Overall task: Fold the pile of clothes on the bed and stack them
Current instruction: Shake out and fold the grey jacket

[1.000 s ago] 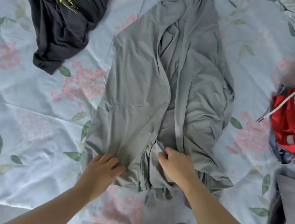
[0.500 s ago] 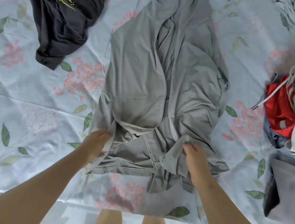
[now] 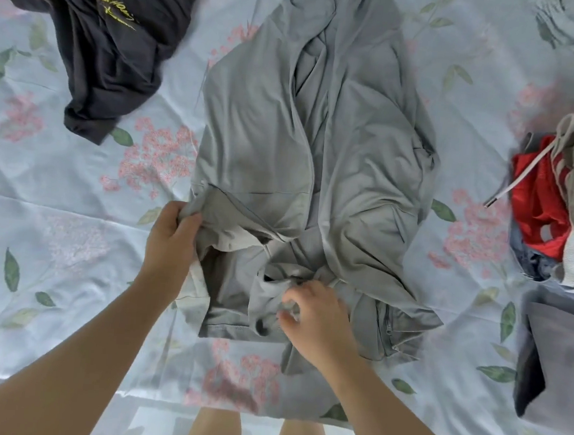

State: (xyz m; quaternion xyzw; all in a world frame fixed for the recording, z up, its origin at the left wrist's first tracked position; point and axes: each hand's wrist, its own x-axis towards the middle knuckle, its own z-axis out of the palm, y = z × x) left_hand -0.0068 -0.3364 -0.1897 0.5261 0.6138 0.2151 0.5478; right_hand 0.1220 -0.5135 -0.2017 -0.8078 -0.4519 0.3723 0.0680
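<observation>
Gripping the grey jacket (image 3: 271,140) spread on the bed (image 3: 54,233), my left hand (image 3: 170,242) bunches its eight-o'clock edge; my right hand (image 3: 319,317), at six o'clock, seems to pinch the hem fabric.

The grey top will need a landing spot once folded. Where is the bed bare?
Widest: the sheet below the black shirt, left of the left hand. A narrower strip lies between the grey top and the red-and-khaki pile. The right edge is crowded.
</observation>
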